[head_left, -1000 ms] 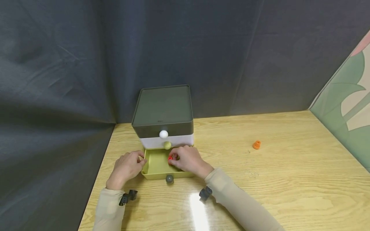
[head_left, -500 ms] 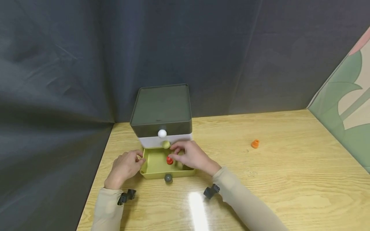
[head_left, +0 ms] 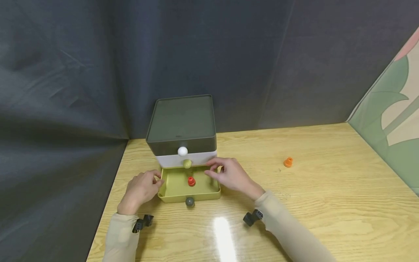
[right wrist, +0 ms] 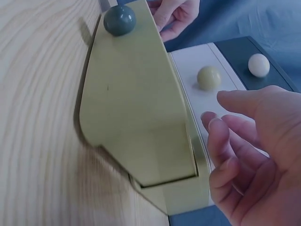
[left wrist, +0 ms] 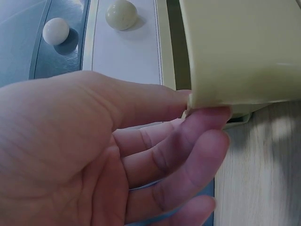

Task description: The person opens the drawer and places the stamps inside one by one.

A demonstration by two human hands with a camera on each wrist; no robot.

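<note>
Since a moment ago the right hand (head_left: 230, 174) has drawn back from inside the drawer to its right rear corner, leaving the red piece (head_left: 191, 181) lying alone on the drawer floor; the left hand (head_left: 141, 189) has stayed at the drawer's left wall. A wooden table (head_left: 327, 203) fills the lower half of the head view, with dark cloth hanging behind it; at the table's back edge stands a small chest of drawers (head_left: 182, 127) with a dark top, a dark drawer with a white knob (head_left: 182, 151) and a white drawer with a pale green knob (head_left: 187, 163); the bottom yellow-green drawer (head_left: 173, 197) is pulled fully out, a grey knob (head_left: 190, 202) on its front. The right hand hovers with loosely spread fingers, holding nothing; the left hand's fingers curl against the drawer's corner, steadying it. An orange piece (head_left: 288, 162) sits well apart on the table to the right.
</note>
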